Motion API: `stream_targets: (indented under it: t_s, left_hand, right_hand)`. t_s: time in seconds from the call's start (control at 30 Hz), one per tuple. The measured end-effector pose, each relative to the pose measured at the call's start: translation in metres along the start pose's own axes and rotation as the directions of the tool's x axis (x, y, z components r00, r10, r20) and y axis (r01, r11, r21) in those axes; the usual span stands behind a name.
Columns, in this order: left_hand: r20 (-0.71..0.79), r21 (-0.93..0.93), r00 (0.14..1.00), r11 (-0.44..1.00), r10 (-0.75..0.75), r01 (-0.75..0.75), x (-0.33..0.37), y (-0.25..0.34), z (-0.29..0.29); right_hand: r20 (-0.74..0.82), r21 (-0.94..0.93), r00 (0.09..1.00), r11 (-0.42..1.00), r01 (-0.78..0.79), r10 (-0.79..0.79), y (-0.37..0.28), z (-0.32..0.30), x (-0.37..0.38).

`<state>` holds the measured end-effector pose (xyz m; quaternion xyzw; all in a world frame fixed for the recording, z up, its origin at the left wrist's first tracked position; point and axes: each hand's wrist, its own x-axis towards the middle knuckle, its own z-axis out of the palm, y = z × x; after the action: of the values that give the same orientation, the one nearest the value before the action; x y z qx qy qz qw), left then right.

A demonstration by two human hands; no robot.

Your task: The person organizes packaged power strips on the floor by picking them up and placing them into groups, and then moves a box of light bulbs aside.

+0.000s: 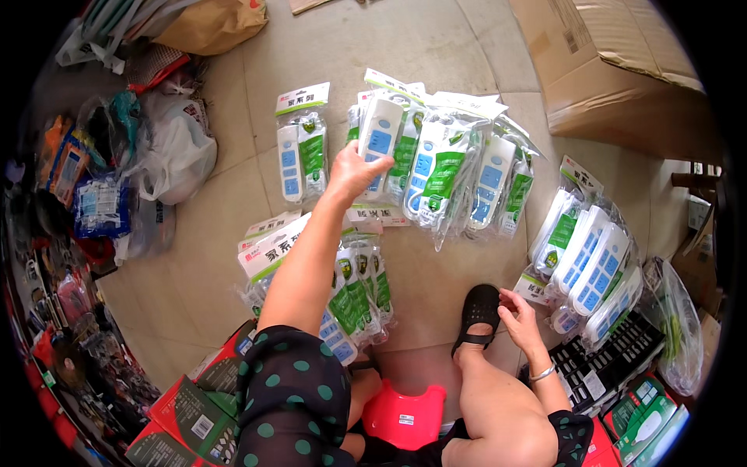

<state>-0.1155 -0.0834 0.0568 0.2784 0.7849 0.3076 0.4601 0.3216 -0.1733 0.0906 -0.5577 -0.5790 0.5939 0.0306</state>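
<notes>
My left hand is stretched forward and closed on a bagged power strip, white with blue socket panels and a green-printed insert. It is in a row of similar bagged power strips on the tiled floor, with one pack lying apart to the left and several overlapping packs to the right. Beneath my left forearm is another cluster of packs, partly hidden by the arm. My right hand, with a bangle at the wrist, hangs by my right knee with loosely bent fingers and nothing visible in them, left of a stacked pile of power strips.
A large cardboard box stands at the far right. Plastic bags and mixed goods crowd the left side. A red plastic stool is between my legs. Red-and-green boxes lie near left; a black tray is near right.
</notes>
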Motion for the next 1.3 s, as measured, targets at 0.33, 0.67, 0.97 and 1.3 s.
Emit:
stream_targets:
  t_s: [0.33, 0.67, 0.97, 1.3]
  left_hand:
    - [-0.218, -0.256, 0.963, 0.961, -0.161, 0.102, 0.004, -0.093, -0.137]
    - [-0.099, 0.428, 0.884, 0.822, 0.457, -0.377, 0.001, -0.024, -0.059]
    - [-0.095, 0.095, 0.932, 0.929, -0.350, 0.359, 0.008, -0.022, 0.008]
    - [0.135, -0.487, 0.987, 0.873, 0.085, -0.009, -0.033, 0.023, -0.110]
  right_hand:
    - [0.018, -0.016, 0.999, 0.999, -0.035, 0.035, 0.013, -0.004, -0.009]
    - [-0.032, -0.021, 0.999, 1.000, -0.016, 0.016, 0.006, -0.005, -0.011]
    - [-0.013, 0.011, 1.000, 1.000, -0.008, 0.008, -0.001, 0.005, -0.011]
    - [-0.048, 0.041, 0.997, 0.998, -0.053, 0.055, 0.020, -0.003, -0.015]
